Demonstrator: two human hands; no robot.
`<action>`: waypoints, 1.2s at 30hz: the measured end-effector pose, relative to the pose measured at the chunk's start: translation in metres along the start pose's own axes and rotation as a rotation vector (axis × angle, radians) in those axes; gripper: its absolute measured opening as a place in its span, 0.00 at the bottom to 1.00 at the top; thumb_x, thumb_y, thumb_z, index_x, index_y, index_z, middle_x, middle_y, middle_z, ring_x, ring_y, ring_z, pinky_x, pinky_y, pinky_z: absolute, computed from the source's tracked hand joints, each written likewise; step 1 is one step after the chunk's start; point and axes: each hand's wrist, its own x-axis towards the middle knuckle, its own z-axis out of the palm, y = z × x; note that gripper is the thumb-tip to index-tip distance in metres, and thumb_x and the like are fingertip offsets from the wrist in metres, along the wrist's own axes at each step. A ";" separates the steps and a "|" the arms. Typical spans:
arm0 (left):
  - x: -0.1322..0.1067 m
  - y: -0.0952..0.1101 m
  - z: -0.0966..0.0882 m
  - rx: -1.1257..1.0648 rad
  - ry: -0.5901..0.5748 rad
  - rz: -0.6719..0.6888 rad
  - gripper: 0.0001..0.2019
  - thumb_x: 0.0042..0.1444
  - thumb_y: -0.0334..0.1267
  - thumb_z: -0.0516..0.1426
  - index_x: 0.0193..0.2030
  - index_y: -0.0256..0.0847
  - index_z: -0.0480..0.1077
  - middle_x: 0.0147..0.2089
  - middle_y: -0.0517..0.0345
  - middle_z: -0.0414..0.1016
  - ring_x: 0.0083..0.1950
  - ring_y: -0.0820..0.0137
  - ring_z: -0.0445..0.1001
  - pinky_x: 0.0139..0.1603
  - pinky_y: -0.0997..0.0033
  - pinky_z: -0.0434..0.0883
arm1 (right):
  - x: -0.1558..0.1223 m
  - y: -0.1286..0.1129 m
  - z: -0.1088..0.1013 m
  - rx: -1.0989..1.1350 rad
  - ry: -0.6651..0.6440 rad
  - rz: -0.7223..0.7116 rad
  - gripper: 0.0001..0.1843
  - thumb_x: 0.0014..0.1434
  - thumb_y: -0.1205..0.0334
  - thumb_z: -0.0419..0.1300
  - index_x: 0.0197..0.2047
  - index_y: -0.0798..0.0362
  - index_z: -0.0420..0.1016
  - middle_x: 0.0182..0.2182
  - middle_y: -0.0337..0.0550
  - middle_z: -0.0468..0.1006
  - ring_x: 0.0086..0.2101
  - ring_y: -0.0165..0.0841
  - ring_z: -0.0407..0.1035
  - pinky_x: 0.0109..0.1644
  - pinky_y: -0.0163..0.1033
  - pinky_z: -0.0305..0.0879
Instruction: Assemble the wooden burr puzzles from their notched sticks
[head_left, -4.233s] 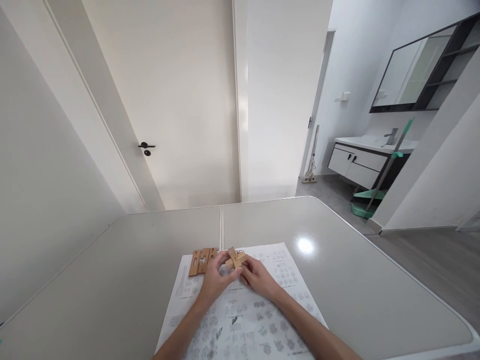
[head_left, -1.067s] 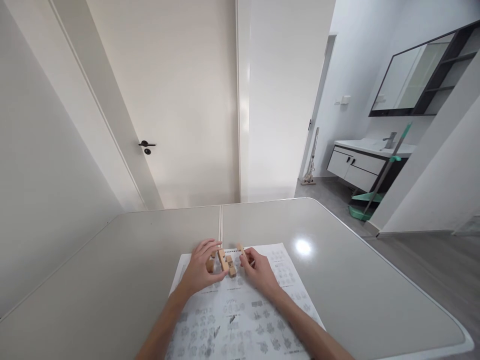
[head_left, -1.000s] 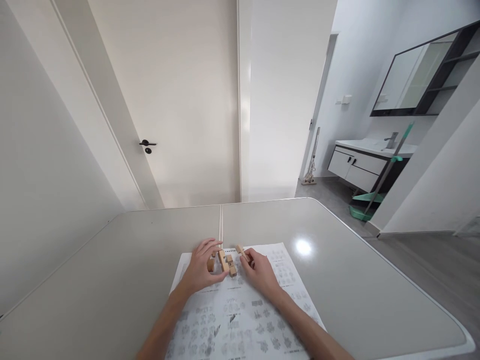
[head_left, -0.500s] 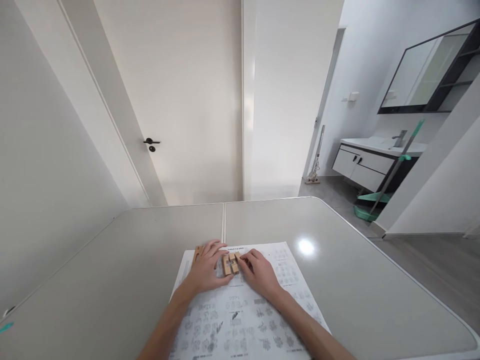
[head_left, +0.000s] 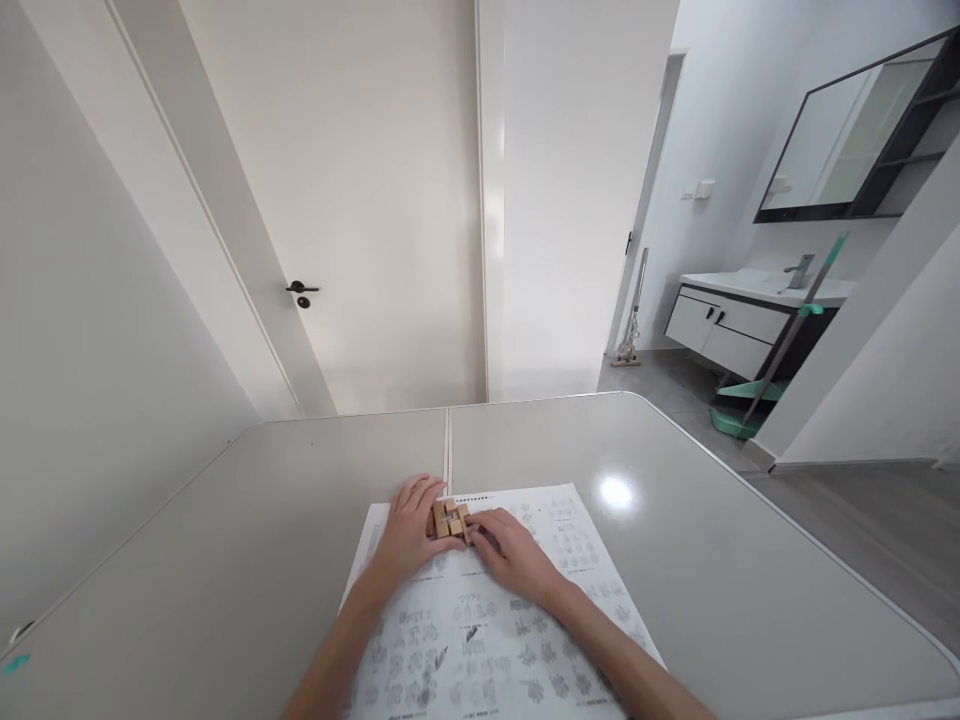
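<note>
A small cluster of light wooden puzzle blocks (head_left: 451, 519) lies on a printed paper sheet (head_left: 469, 640), with a small gap in its middle. My left hand (head_left: 407, 528) curves round the cluster's left side, thumb at the near edge and fingers at the far edge. On the opposite side, my right hand (head_left: 514, 552) has its thumb and fingertips closed against the rightmost block. Part of the cluster's left end is hidden under my left hand.
The sheet rests on a large grey table (head_left: 247, 560) with a seam down its middle. Beyond it stand a white door (head_left: 375, 200) and a wall. To the right are a mop (head_left: 634, 310), a green dustpan (head_left: 735, 422) and a washbasin cabinet (head_left: 724, 325).
The wooden blocks and my left hand have shifted a little left, and my right fingers have followed. The holed wooden piece seen under my left hand before is now covered.
</note>
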 end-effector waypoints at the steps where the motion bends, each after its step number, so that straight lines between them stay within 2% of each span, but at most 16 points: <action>1: 0.000 -0.003 0.000 -0.001 0.014 -0.012 0.44 0.47 0.60 0.69 0.68 0.50 0.61 0.66 0.49 0.69 0.70 0.47 0.61 0.68 0.43 0.62 | -0.001 0.000 0.000 -0.003 -0.009 -0.021 0.16 0.70 0.62 0.54 0.58 0.48 0.74 0.51 0.49 0.80 0.51 0.44 0.72 0.56 0.50 0.69; 4: 0.000 -0.010 -0.002 -0.012 0.023 -0.023 0.44 0.47 0.59 0.69 0.69 0.49 0.60 0.66 0.48 0.69 0.70 0.47 0.61 0.68 0.44 0.62 | -0.002 0.002 0.001 -0.023 -0.039 -0.085 0.21 0.68 0.65 0.55 0.63 0.48 0.70 0.55 0.51 0.78 0.55 0.45 0.70 0.59 0.53 0.68; 7: -0.001 -0.012 -0.003 -0.030 -0.015 -0.013 0.42 0.49 0.59 0.69 0.68 0.49 0.61 0.66 0.48 0.69 0.70 0.48 0.61 0.68 0.45 0.62 | -0.002 0.002 0.001 -0.032 -0.062 -0.121 0.24 0.68 0.69 0.53 0.66 0.49 0.67 0.57 0.50 0.77 0.56 0.45 0.69 0.62 0.54 0.67; 14: -0.007 -0.016 -0.001 -0.032 -0.090 -0.091 0.47 0.49 0.63 0.66 0.71 0.46 0.57 0.71 0.44 0.63 0.73 0.46 0.58 0.69 0.43 0.61 | -0.002 0.005 0.005 -0.040 -0.071 -0.128 0.26 0.67 0.72 0.52 0.67 0.49 0.66 0.59 0.50 0.75 0.57 0.45 0.67 0.63 0.55 0.67; 20: -0.008 -0.019 -0.004 -0.067 -0.079 -0.123 0.44 0.47 0.62 0.67 0.67 0.47 0.62 0.65 0.46 0.69 0.66 0.47 0.66 0.64 0.46 0.66 | -0.002 0.008 0.006 -0.045 -0.077 -0.129 0.28 0.65 0.72 0.53 0.67 0.48 0.66 0.59 0.50 0.75 0.57 0.45 0.67 0.62 0.55 0.67; 25: -0.007 -0.021 -0.008 -0.086 -0.077 -0.083 0.42 0.46 0.60 0.68 0.66 0.48 0.64 0.61 0.46 0.71 0.63 0.49 0.68 0.62 0.47 0.68 | -0.002 0.005 0.006 -0.059 -0.081 -0.150 0.30 0.63 0.73 0.53 0.67 0.49 0.65 0.60 0.50 0.75 0.57 0.45 0.67 0.62 0.55 0.67; 30: -0.006 -0.013 -0.010 -0.079 -0.119 -0.031 0.42 0.48 0.61 0.67 0.67 0.50 0.63 0.65 0.48 0.71 0.66 0.49 0.67 0.64 0.48 0.65 | -0.001 -0.001 0.004 -0.071 -0.131 -0.190 0.33 0.63 0.74 0.53 0.69 0.46 0.63 0.60 0.48 0.75 0.57 0.46 0.67 0.61 0.56 0.67; 36: -0.002 0.001 -0.015 -0.054 -0.131 0.028 0.29 0.56 0.56 0.64 0.62 0.53 0.68 0.62 0.54 0.75 0.64 0.52 0.69 0.62 0.52 0.66 | 0.000 -0.002 0.003 -0.049 -0.139 -0.185 0.30 0.64 0.71 0.55 0.69 0.47 0.63 0.59 0.49 0.76 0.56 0.46 0.67 0.61 0.55 0.66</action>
